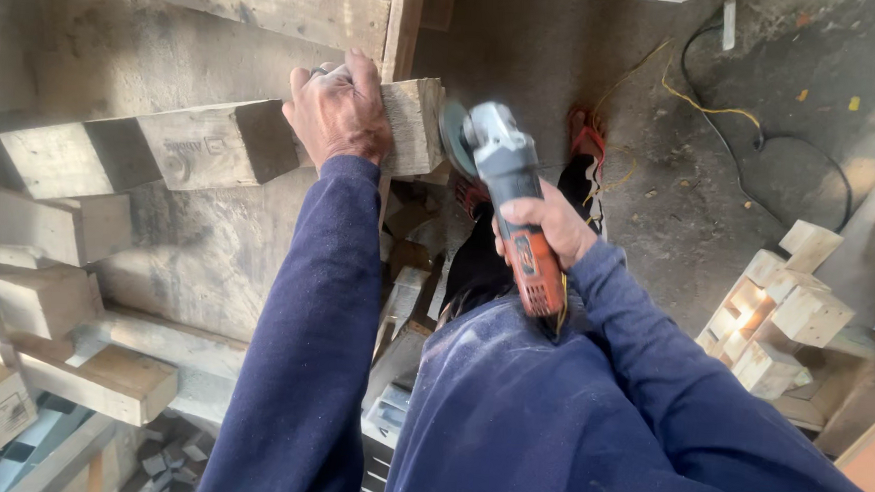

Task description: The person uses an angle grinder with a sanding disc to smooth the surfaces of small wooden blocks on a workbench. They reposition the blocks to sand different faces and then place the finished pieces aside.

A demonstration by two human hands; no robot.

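My left hand (337, 109) presses down on a long squared wooden beam (203, 146) that lies across a worn wooden workbench (208, 254); the fingers wrap over its top near the right end. My right hand (551, 220) grips an orange and grey angle grinder (509, 180). The grinder's disc (453, 137) sits right against the cut end of the beam (419, 125). Both arms wear dark blue sleeves.
Several short wooden blocks (55, 301) lie at the left of the bench. A pile of pale offcut blocks (778, 319) sits on the concrete floor at right. Yellow and black cables (753, 123) run across the floor. More scraps (406, 274) lie below the bench edge.
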